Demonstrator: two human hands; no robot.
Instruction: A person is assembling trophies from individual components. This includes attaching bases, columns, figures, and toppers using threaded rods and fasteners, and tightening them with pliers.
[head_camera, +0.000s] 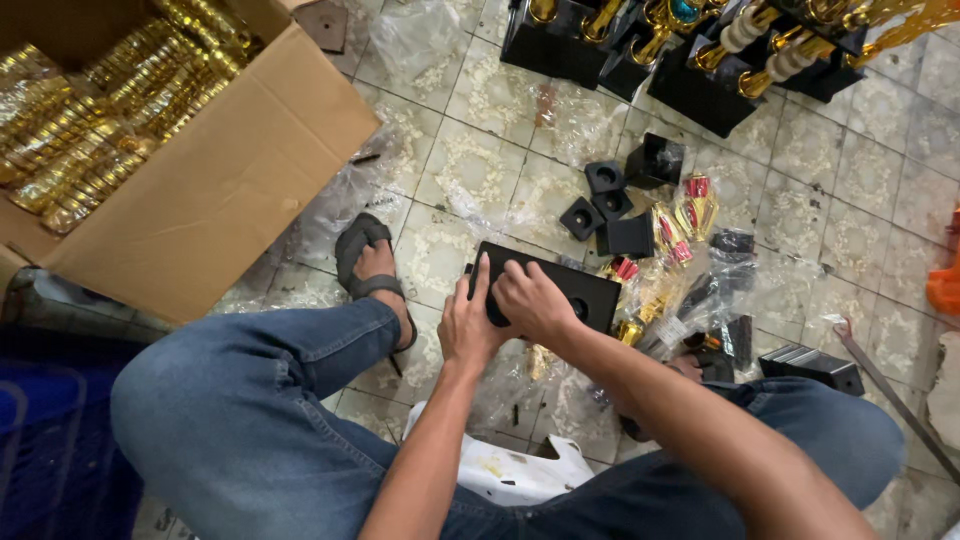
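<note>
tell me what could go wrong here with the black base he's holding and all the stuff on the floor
1. Both hands, left hand and right hand, press on the black base held above the floor; it could slip onto the gold parts in plastic bags beneath.
2. The small black blocks lie loose close by; a knee or elbow might scatter them.
3. The sandalled foot rests on crinkled plastic wrap, which may slide underfoot.
</note>
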